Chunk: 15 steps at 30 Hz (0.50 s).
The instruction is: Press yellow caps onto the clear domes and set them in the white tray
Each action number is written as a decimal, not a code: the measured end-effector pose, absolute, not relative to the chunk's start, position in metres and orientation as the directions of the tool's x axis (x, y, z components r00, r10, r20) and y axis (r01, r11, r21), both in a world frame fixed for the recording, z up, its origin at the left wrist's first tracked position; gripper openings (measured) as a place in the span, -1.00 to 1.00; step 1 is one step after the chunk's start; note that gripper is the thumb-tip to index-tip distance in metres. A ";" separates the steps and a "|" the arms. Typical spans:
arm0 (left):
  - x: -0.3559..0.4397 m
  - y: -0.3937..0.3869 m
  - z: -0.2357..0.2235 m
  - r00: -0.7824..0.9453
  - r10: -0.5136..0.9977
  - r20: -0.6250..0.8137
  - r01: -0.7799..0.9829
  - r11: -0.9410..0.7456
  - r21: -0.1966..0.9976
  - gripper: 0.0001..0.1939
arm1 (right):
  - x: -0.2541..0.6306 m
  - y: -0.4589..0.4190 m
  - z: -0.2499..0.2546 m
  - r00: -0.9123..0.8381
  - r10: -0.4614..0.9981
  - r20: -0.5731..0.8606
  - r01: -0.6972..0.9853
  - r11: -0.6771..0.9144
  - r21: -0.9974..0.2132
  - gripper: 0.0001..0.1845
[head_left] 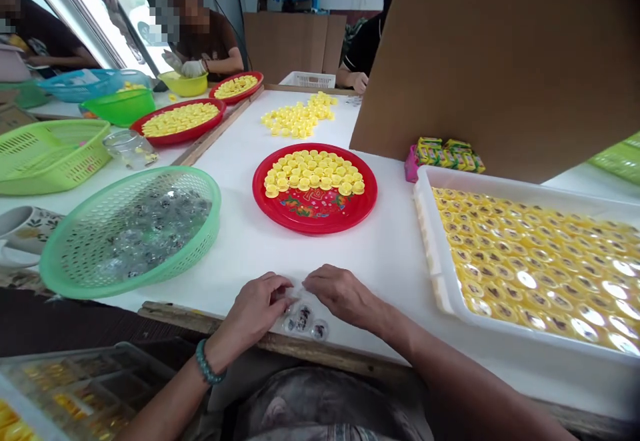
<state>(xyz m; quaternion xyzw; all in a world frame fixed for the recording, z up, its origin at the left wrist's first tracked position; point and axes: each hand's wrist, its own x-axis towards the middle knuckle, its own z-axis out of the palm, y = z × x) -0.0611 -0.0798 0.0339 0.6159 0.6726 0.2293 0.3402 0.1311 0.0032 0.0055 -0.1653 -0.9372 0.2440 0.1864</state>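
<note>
Clear round caps (303,318) lie near the front edge of the white table (235,248), just beside the left hand (259,306) and the right hand (345,296). Both have their fingers bent close together; from where I stand, I cannot tell whether either grips one. Beyond sits a red tray (313,222), partly covered with yellow cups (315,170).
</note>
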 end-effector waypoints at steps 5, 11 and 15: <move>-0.048 -0.059 0.038 -0.097 0.937 -0.335 0.121 0.345 0.931 -0.70 | 0.132 0.005 0.004 -0.685 0.595 0.420 0.232 0.725 -0.649 -0.74; -0.031 -0.038 0.037 -0.121 0.911 -0.393 -0.317 0.340 0.885 -0.67 | 0.142 0.008 0.010 -0.569 0.665 0.484 0.205 0.684 -0.700 -0.60; -0.027 -0.033 0.039 -0.119 0.933 -0.340 -0.290 0.295 0.910 -0.67 | 0.147 0.009 0.020 -0.630 0.669 0.395 0.203 0.632 -0.748 -0.40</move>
